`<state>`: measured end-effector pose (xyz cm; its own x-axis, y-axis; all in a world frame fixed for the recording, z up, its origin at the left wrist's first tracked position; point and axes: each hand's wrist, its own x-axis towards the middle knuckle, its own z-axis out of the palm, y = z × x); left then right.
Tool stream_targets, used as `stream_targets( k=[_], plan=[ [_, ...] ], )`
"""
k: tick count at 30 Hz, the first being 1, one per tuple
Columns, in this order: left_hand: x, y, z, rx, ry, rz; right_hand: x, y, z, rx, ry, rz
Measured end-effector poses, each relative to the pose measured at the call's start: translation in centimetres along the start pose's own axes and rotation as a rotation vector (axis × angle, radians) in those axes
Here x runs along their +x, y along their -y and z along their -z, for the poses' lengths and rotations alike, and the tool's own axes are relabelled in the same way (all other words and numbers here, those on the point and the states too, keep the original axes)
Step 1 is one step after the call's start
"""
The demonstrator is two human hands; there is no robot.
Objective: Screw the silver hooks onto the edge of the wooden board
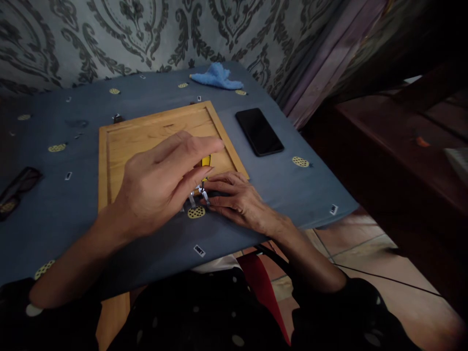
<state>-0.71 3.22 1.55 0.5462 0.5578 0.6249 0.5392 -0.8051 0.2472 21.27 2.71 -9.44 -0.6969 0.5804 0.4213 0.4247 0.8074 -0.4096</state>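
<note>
My left hand (155, 180) is closed round a screwdriver (206, 161), whose yellow handle shows between the thumb and fingers. Its shaft points down at a metal hinge (199, 191) on the near edge of a framed wooden panel (142, 129). From the right, my right hand (239, 201) has its fingers bent against the hinge and the shaft's lower end. Part of the hinge and the screwdriver's tip are hidden by my fingers. The panel lies flat under my left hand.
A black phone (259, 131) lies right of the panel, and a blue cloth (218, 77) sits at the back. A small dark metal piece (117, 118) is by the panel's far edge. Dark-framed glasses (20, 187) rest at the left. The patterned tablecloth (321, 190) ends at the right.
</note>
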Motion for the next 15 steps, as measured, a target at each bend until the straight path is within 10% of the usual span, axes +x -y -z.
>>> stream_targets(
  k=[15],
  plan=[
    [-0.02, -0.04, 0.04, 0.028, -0.022, -0.041, -0.13, -0.22, -0.26, -0.012, -0.035, 0.031]
  ],
)
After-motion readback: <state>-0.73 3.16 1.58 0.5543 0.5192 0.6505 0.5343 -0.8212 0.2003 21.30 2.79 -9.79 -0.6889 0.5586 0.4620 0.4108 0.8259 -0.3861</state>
